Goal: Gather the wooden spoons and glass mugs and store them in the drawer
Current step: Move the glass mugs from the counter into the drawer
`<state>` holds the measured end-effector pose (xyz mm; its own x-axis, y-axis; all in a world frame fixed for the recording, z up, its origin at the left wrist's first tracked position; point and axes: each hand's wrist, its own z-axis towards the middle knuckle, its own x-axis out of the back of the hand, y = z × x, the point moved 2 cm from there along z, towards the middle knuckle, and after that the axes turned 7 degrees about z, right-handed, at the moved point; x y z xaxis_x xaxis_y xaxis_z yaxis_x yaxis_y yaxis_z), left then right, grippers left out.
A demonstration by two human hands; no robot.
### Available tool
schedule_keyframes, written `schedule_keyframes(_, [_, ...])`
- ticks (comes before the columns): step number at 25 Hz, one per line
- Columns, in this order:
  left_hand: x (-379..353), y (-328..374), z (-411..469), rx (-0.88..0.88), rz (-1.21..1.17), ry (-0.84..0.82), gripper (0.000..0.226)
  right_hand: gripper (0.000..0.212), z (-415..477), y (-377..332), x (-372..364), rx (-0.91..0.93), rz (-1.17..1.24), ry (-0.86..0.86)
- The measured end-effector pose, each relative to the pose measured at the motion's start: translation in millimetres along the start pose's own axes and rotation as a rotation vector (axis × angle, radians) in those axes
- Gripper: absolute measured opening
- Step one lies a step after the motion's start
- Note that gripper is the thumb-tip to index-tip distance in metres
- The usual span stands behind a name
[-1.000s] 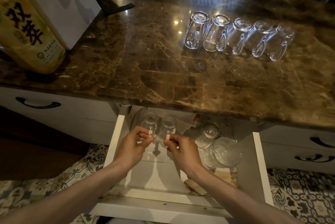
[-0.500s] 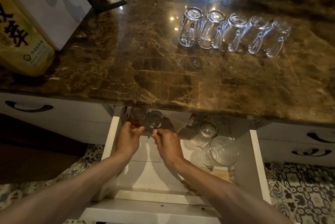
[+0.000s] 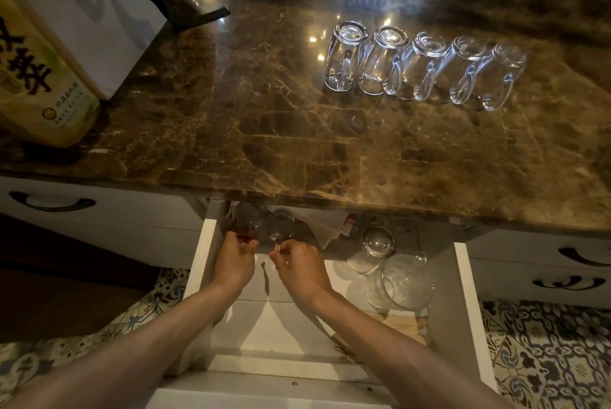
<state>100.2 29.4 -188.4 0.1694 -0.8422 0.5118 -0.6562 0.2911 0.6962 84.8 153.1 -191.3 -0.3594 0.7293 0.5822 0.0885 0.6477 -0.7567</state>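
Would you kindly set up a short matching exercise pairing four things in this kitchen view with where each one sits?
Things:
1. Row of five glass mugs
2. Left hand
3. Yellow carton
4. Glass mug lying on its side

Places:
A. Far left of the countertop
B. Right part of the open drawer
C. Upside down on the countertop
D. Back left of the open drawer, at a mug there

Pairs: 1-C, 2-D, 3-A, 4-B

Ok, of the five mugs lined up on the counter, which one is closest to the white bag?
The leftmost mug in the row; the other four sit further right, away from the white bag.
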Motion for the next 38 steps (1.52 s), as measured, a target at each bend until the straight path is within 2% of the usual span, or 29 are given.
schedule_keyframes(6, [1.3,2.2,-5.6,0.049,0.006,-0.036,0.015,0.023,-6.6,-9.3,6.0,0.028,-0.195,-0.053])
schedule_keyframes(8, [3.2,4.7,-9.3,0.080,0.000,-0.131,0.019,0.026,-9.7,-15.2,14.2,0.009,-0.252,-0.136])
schedule_keyframes(12, [20.0,24.8,-26.9,0.071,0.006,-0.352,0.043,0.036,-9.5,-36.9,51.6,-0.082,-0.429,-0.405])
schedule_keyframes(14, [37.6,43.5,-36.8,-0.003,0.045,-0.509,0.046,0.042,-11.7,-51.4,78.2,-0.082,-0.422,-0.491])
schedule_keyframes(16, [57.3,64.4,-43.2,-0.178,0.283,-0.655,0.051,0.039,-15.6,-67.4,107.9,-0.069,-0.333,-0.498])
schedule_keyframes(18, [73.1,92.8,-52.1,-0.339,0.448,-0.740,0.048,0.035,-18.6,-83.6,138.8,-0.067,-0.248,-0.481])
schedule_keyframes(20, [82.1,122.8,-60.2,-0.425,0.423,-0.774,0.045,0.033,-19.4,-97.3,165.4,-0.044,-0.173,-0.463])
schedule_keyframes(22, [86.3,150.8,-64.0,-0.501,0.279,-0.730,0.049,0.032,-16.1,-108.1,185.5,0.029,-0.144,-0.378])
schedule_keyframes(24, [86.6,176.2,-61.7,-0.561,0.148,-0.600,0.047,0.032,-8.8,-114.1,199.9,0.091,-0.095,-0.231])
schedule_keyframes(28, [76.8,216.2,-54.0,-0.643,-0.068,-0.384,0.022,0.026,10.7,-120.2,221.9,0.194,0.082,0.101])
schedule_keyframes(31, [59.8,233.0,-42.3,-0.671,-0.179,-0.216,0.014,0.024,26.2,-118.9,231.5,0.243,0.188,0.302])
schedule_keyframes(35, [33.6,241.9,-21.8,-0.688,-0.243,-0.036,0.019,0.029,48.5,-112.1,239.6,0.239,0.260,0.481])
schedule_keyframes(38, [20.8,245.2,-6.5,-0.692,-0.263,0.040,0.022,0.032,62.0,-107.4,241.4,0.242,0.286,0.589])
